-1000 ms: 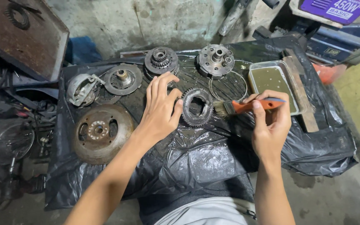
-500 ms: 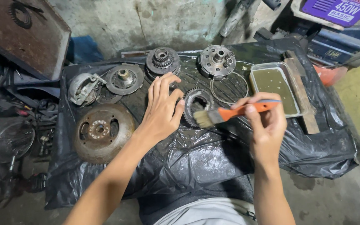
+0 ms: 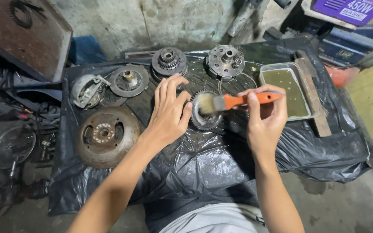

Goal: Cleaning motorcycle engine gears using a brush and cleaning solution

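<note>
My right hand (image 3: 265,117) grips the orange handle of a paintbrush (image 3: 234,102), held level with its pale bristles pointing left. The bristles sit over a toothed metal ring gear (image 3: 203,123) lying on black plastic sheeting (image 3: 203,168). My left hand (image 3: 168,111) rests flat beside the gear, fingers spread, its thumb touching the gear's left edge. Part of the gear is hidden behind the bristles.
Several greasy engine parts lie on the sheeting: a rusty round rotor (image 3: 105,135), a dished plate (image 3: 129,80), a clutch hub (image 3: 169,61), another hub (image 3: 226,61) and a small housing (image 3: 85,90). A metal tray of murky liquid (image 3: 287,91) stands right, next to a wooden block (image 3: 312,98).
The brush has swung left, from near the tray to over the ring gear. My left hand stays by the gear.
</note>
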